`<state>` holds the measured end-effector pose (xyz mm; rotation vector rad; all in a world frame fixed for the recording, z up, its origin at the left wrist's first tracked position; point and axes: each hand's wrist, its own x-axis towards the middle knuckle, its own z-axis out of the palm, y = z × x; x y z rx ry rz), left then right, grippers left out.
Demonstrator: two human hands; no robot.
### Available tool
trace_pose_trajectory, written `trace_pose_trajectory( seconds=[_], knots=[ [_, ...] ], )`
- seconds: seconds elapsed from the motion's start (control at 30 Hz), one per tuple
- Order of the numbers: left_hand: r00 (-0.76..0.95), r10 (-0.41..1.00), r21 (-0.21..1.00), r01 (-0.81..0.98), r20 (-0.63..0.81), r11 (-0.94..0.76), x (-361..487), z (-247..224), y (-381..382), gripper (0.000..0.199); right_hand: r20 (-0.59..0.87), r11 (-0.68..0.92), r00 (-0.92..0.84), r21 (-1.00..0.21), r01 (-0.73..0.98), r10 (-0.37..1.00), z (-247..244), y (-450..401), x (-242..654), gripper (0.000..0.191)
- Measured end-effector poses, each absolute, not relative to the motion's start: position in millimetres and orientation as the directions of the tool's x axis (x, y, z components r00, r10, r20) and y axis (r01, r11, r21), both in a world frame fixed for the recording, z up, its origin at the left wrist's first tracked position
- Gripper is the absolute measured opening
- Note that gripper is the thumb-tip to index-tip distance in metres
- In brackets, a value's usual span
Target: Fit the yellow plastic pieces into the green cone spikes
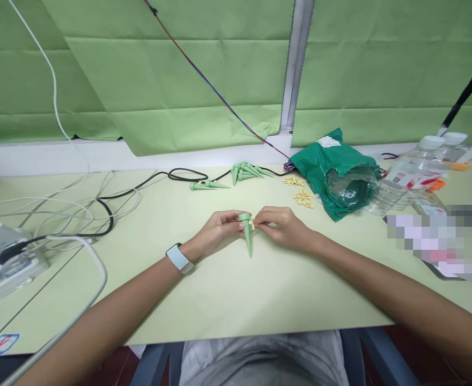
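My left hand (222, 229) grips a green spike (247, 234) by its wide cap, its tip pointing down toward the table. A small yellow piece (252, 225) sits at the spike's right side, pinched by the fingertips of my right hand (278, 226). Beyond my hands lies a pile of green spikes (246, 171). Left of that pile are a few more spikes (207, 185) with yellow bits on them. Two small heaps of yellow pieces (303, 198) rest to the right of the pile, beside a green plastic bag.
An open green bag (326, 169) stands at the back right near clear bottles (405, 174). A blurred flat object (437, 252) lies at the right. Cables (109, 214) and a white power block (10, 257) occupy the left side of the table (260, 305).
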<state>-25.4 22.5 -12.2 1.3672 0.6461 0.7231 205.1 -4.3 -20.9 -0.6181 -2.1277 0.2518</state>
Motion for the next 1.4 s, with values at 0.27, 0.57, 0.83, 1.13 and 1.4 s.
trace_pose_trajectory(
  seconds=[0.27, 0.57, 0.83, 1.13, 1.4],
  knots=[
    [0.693, 0.721, 0.997, -0.047, -0.011, 0.060, -28.2, -13.2, 26.6, 0.027, 0.688, 0.885, -0.563, -0.300, 0.356, 0.459, -21.1, -3.3, 208.0, 0.021],
    [0.646, 0.763, 0.998, -0.051, 0.011, 0.029, -26.6, -11.8, 26.9, 0.039, 0.675, 0.853, -0.529, -0.342, 0.393, 0.514, -23.8, -2.3, 204.8, 0.018],
    [0.609, 0.793, 0.999, -0.029, 0.003, 0.018, -22.9, -8.3, 22.2, 0.055, 0.667, 0.805, -0.476, -0.349, 0.480, 0.573, -28.7, -4.3, 198.9, 0.016],
    [0.537, 0.843, 0.997, -0.031, -0.041, 0.069, -22.5, -7.8, 21.5, 0.050, 0.641, 0.444, -0.279, -0.109, 0.889, 0.715, -24.5, 22.4, 243.3, 0.026],
    [0.500, 0.863, 0.996, -0.015, -0.068, 0.087, -22.6, -5.7, 21.6, 0.045, 0.457, 0.021, -0.007, -0.024, 0.999, 0.889, -29.8, 42.9, 291.6, 0.023]
  ],
)
